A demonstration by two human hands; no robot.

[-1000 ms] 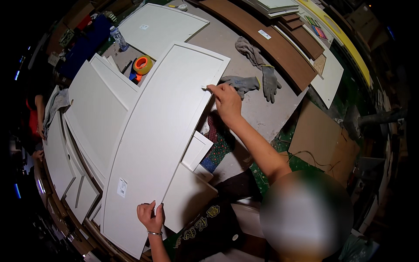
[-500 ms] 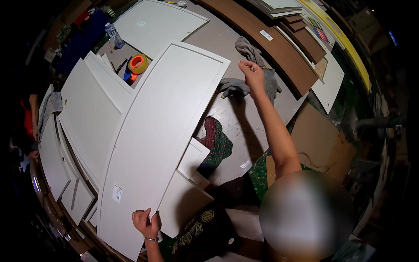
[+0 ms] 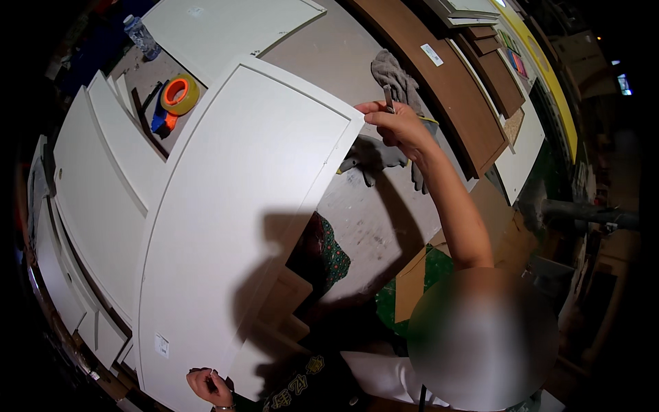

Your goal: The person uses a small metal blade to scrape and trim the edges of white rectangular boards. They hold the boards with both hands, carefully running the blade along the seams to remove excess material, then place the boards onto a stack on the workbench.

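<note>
A long white panel with a recessed centre, like a cabinet door, lies slanting before me and bears my shadow. My right hand is at its far right corner, finger and thumb closed, and a short, narrow metal blade sticks up from the grip; the rest of that tool is hidden. By the panel's near end is my left hand, its fingers curled in. Whether they pinch something small, I cannot make out. Grey work gloves lie just beyond the panel, below my right hand.
Brown panels are stacked at the far right. More white panels lie at left and a further one behind. A tape roll and a water bottle stand far left. Patterned cloth lies beside the panel.
My right hand has come from above the gloves to the panel's corner, and the metal blade now shows in it. My left hand sits lower, at the near end. The view has shifted.
</note>
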